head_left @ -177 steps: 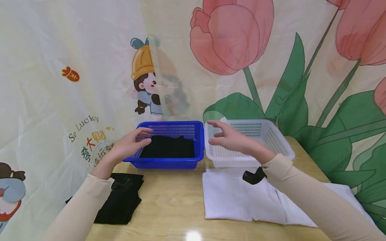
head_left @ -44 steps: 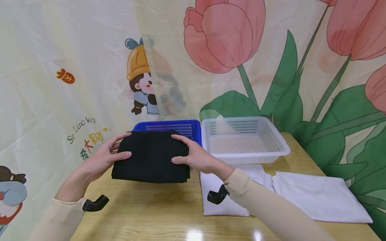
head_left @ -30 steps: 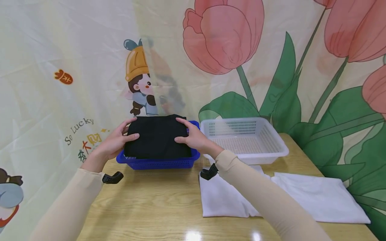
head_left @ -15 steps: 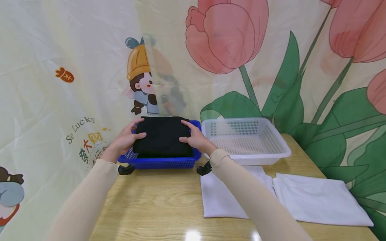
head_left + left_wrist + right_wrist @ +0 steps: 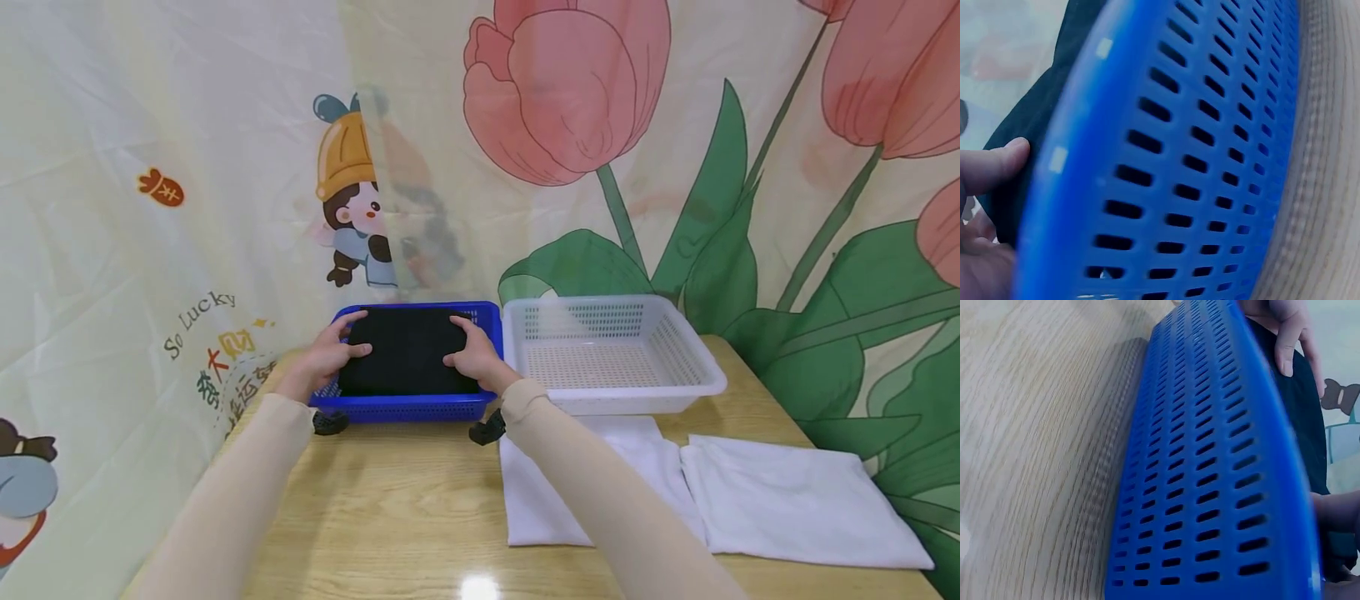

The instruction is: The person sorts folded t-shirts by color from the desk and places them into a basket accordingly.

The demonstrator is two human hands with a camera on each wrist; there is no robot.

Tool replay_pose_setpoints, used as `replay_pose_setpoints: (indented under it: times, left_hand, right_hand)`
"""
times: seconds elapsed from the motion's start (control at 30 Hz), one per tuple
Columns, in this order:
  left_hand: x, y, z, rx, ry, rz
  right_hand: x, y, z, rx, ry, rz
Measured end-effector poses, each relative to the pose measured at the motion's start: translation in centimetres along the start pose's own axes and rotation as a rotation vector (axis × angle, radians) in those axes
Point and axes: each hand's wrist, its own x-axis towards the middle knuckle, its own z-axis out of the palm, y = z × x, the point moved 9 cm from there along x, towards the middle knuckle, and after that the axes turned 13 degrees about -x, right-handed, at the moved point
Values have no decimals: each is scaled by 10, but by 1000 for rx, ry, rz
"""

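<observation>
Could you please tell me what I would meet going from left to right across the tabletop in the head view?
Left hand → folded black cloth → right hand → white basket → rightmost folded white cloth.

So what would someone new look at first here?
Probably the giant pink tulips printed on the curtain behind the wooden table. Next, likely the bright blue basket, where left fingers and right fingers hold folded black cloth, with a white basket on its right.
</observation>
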Motion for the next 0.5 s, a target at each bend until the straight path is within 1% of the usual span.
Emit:
replay_pose_setpoints:
  times: [0.13,0.27,0.37,0.5]
  left_hand:
    - [5,-6,3,19,14,-12]
    - [8,-13,4,83,28,-32]
    - [8,-20,3,138,39,-59]
    - [8,-29,1,169,47,-99]
  right_hand:
    - [5,8,4,-29,23,22]
    - [7,14,8,-40,21,47]
    - [9,15,12,-52,-2,49]
    - [10,15,18,-78,-48,56]
